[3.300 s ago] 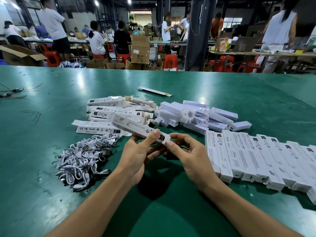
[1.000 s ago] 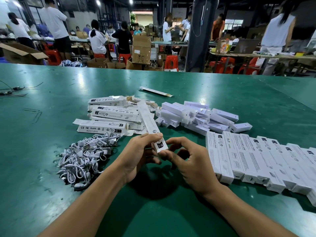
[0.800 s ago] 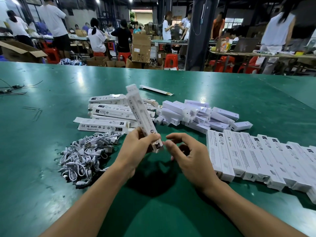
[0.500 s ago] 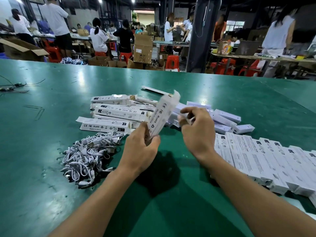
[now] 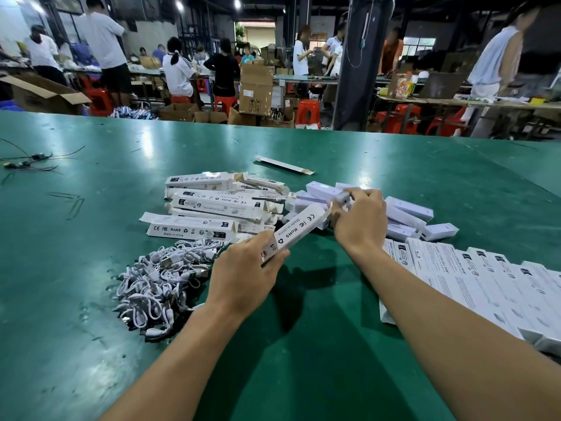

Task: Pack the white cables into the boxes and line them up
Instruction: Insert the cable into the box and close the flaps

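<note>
Head view: the green bench (image 5: 91,314) carries everything. Along its right side a row (image 5: 473,281) of closed boxes lies edge to edge, partly hidden by the right forearm. At centre left sits a loose stack (image 5: 212,208) of unfilled boxes, with a pile of white bars (image 5: 403,212) just right of it. Nearest on the left, the cables (image 5: 161,278) lie in one tangled heap, touched by neither hand.

The hands are apart, each clamped on its own thing. The left hand (image 5: 243,271) grips one box (image 5: 299,227) by its near end, tilted so the far end points at the right hand (image 5: 359,226). That hand is over the pile, its fingertips pinching one bar (image 5: 342,198) by its end.

This looks like the loading step: bar first, then a cable. To do it well, the left grip should sit on the narrow edges near the closed end, so the thin card is not squashed and the mouth is square. Whether the far flap is fully open I cannot tell; it should be clear before the bar arrives. Bring the bar in along the box's long axis, or a corner will likely catch the lip. For the cable, lift a single coil off the top of the heap, since neighbours will probably drag along.
</note>
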{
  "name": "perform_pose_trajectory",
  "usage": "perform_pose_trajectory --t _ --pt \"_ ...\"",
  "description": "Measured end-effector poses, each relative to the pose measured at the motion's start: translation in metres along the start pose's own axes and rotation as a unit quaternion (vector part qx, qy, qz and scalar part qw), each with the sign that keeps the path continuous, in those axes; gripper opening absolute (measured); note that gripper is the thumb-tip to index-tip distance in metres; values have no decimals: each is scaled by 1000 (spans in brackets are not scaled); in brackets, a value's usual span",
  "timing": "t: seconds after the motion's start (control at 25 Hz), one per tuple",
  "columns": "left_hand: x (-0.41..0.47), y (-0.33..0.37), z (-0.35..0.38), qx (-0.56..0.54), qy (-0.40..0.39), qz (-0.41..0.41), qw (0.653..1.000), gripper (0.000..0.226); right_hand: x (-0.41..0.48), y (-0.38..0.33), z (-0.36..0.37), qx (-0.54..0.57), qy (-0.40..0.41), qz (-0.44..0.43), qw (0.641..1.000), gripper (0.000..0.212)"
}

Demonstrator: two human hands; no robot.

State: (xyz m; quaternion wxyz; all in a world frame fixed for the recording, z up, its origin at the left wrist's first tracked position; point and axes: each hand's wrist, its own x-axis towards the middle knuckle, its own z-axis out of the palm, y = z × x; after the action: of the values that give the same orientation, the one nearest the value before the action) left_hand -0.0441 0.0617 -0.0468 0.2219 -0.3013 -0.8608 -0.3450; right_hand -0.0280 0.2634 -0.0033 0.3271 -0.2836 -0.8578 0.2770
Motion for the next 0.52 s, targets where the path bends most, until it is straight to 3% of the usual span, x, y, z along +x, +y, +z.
perform_pose_trajectory --t 0.12,0.28,0.32,0.4,0.52 --pt "1 0 -1 12 -8 6 1000 36 -5 -2 -8 182 47 38 982 13" --pt "-1 -1 1 19 -12 14 1000 45 -21 4 -15 377 73 119 915 9" --pt "-1 0 2 21 -15 21 999 45 -24 6 -15 405 81 133 901 8" --pt "-1 1 3 14 -19 32 999 46 -32 13 -16 420 85 150 891 28" --pt "-1 0 4 1 -22 34 999 46 -38 23 -15 373 75 163 910 45"
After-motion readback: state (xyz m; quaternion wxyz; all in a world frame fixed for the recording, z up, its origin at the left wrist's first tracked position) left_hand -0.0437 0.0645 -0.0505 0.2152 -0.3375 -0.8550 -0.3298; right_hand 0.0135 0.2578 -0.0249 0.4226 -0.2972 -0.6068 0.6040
